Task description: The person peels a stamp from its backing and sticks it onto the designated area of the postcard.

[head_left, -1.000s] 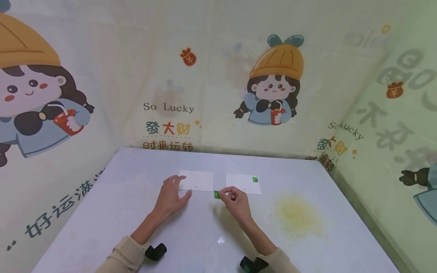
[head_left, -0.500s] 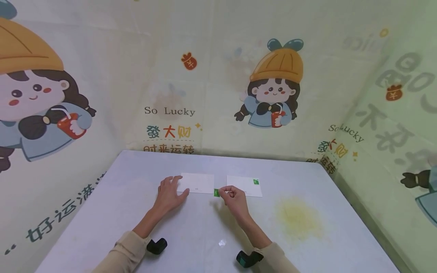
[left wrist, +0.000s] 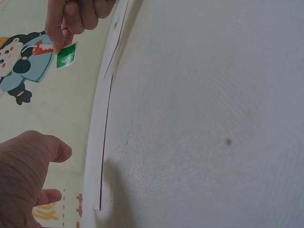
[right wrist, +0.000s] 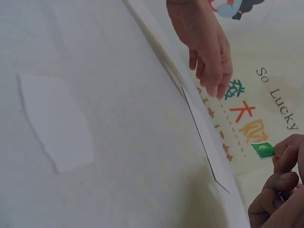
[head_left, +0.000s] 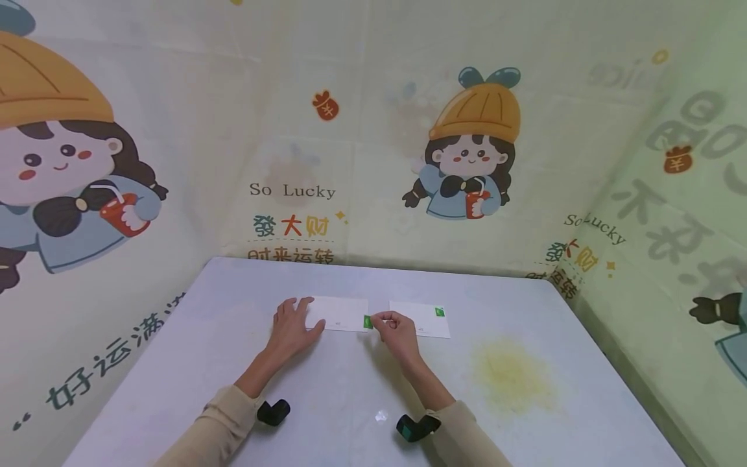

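Note:
Two white envelopes lie side by side on the table. The right envelope (head_left: 421, 328) bears a green stamp (head_left: 440, 312) in its upper right corner. Thumb and index finger of my right hand (head_left: 399, 335) pinch another green stamp (head_left: 367, 322) by its edge. In the head view this stamp overlaps the right edge of the left envelope (head_left: 341, 312); both wrist views show the held stamp (right wrist: 262, 150) raised above the table. My left hand (head_left: 292, 329), fingers spread and slightly bent, is at the left end of the left envelope, its thumb near the lower edge.
The white table (head_left: 327, 402) has a yellow stain (head_left: 513, 376) on the right and a small pale patch (head_left: 381, 415) near the front. Cloth walls with cartoon prints stand behind and beside it. A black wrist camera (head_left: 273, 412) sits at the left cuff, another at the right.
My right hand has moved the pinched stamp slightly up, from beside the left envelope's lower right corner to over its right edge. The left hand stays at the envelope's left end.

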The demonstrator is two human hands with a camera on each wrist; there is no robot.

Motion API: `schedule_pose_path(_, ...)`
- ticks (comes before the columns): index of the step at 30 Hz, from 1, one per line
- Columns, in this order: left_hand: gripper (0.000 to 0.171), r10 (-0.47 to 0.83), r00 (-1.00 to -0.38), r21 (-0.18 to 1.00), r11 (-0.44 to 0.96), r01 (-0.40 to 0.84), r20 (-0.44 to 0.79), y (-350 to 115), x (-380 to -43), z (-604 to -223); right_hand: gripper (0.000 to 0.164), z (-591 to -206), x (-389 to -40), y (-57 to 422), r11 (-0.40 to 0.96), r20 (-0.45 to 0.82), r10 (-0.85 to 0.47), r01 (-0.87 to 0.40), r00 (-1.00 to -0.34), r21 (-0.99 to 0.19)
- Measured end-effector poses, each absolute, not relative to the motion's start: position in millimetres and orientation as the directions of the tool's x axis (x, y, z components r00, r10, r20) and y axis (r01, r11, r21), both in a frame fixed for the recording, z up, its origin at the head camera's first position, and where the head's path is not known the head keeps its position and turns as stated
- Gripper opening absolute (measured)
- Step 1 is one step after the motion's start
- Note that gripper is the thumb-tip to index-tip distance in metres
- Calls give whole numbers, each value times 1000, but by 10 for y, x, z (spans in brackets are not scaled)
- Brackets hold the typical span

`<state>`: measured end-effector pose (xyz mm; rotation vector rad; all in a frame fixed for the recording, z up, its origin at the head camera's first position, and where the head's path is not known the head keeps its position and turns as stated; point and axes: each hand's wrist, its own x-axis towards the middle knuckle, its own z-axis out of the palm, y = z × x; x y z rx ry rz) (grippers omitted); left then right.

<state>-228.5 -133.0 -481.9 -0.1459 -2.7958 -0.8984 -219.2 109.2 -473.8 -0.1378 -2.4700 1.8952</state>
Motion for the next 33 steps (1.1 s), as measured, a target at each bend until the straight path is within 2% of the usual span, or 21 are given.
schedule_pose_path(11,63,31,-988,568,815,113,153,-1330,-2361,-4868,22,-4805,-2377,1064,258,-51,122,82,-991,-963)
schedule_pose_path(24,63,26,-988,549,829,106,151,-1355,-2430,-4925,21,-4870,-2576,1047,251,-139,141,171,-980,-953)
schedule_pose_path(33,67,28,-994,565,821,84,107,-1370,-2460,-4915,19,-4892,-2690,1019,215,-186,154,217,-970,-952)
